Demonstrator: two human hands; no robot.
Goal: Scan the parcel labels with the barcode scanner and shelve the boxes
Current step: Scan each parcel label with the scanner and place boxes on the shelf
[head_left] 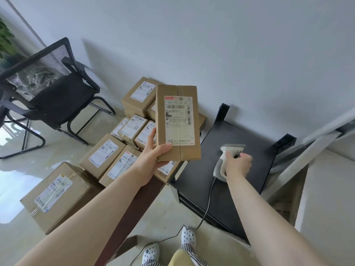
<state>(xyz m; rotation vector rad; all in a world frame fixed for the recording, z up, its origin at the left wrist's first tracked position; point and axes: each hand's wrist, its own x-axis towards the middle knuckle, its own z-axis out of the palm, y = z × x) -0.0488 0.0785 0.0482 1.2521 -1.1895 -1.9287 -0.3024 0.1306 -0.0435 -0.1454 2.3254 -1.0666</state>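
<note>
1. Left hand (pixel 153 153) raised, closed on the lower end of a narrow cardboard box (pixel 177 122), thumb across the front, fingers behind; box held upright in the air, label (pixel 178 120) facing the camera, barcode at the top of the label
2. Right hand (pixel 238 164) wrapped tight round the handle of a grey-white barcode scanner (pixel 226 156), head pointing away toward the wall, not at the held box; cable (pixel 206 208) trailing down to the floor
3. Scanner over the top of a black shelf unit (pixel 230 189), just right of the held box
4. Pile of labelled parcels (pixel 119 150) on the floor behind and left of the left hand, against the wall; 1 larger taped box (pixel 55 196) nearest the camera
5. Black mesh chair (pixel 48 89) further left, well apart from the hands
</note>
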